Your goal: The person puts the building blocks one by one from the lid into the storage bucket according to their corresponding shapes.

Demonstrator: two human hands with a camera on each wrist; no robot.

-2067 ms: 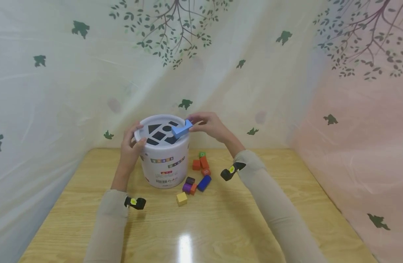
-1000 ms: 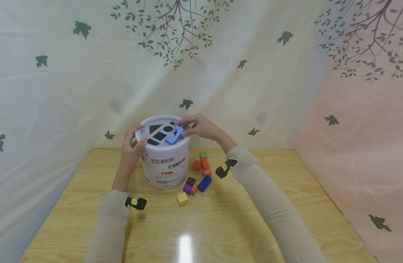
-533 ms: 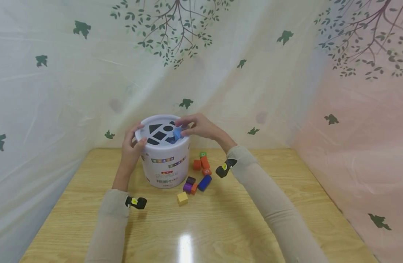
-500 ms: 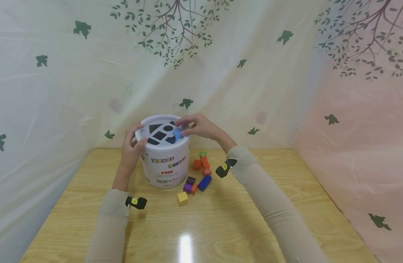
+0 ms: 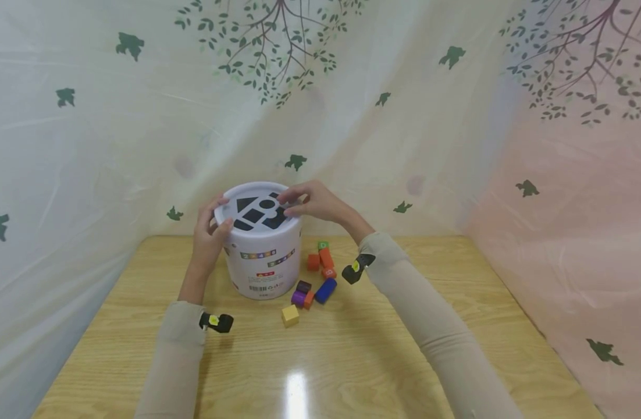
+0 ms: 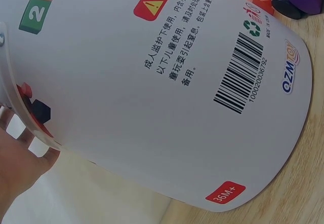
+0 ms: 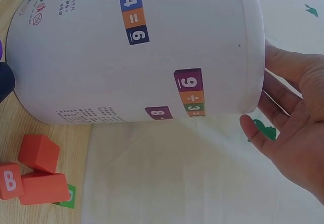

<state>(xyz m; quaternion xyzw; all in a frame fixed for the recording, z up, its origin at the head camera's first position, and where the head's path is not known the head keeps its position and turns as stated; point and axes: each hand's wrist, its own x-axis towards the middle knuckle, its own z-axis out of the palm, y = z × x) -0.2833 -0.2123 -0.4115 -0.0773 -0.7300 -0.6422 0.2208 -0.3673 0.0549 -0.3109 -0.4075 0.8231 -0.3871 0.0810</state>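
A white shape-sorter bucket (image 5: 263, 265) stands upright on the table, its lid (image 5: 231, 206) pierced with dark cut-out holes. My left hand (image 5: 207, 230) grips the lid's rim from the left side, thumb in front and fingers behind; part of it shows in the left wrist view. Over the right side of the lid, my right hand (image 5: 320, 202) has bent, spread fingers with nothing visible between them. The notched hole (image 5: 274, 219) near its fingertips is uncovered. In the right wrist view the right hand (image 7: 298, 102) is just past the rim, its fingertips partly hidden.
Right of the bucket lie a yellow cube (image 5: 290, 316), a purple block (image 5: 298, 299), a black block (image 5: 303, 287), a dark blue block (image 5: 326, 291), several orange-red blocks (image 5: 326, 258) and a green cube (image 5: 323, 246). A patterned cloth (image 5: 394, 145) hangs behind the table.
The right hand brought a light blue notched block over the lid and let it go. It sank through the notched hole and is out of sight. The left hand stayed on the rim.
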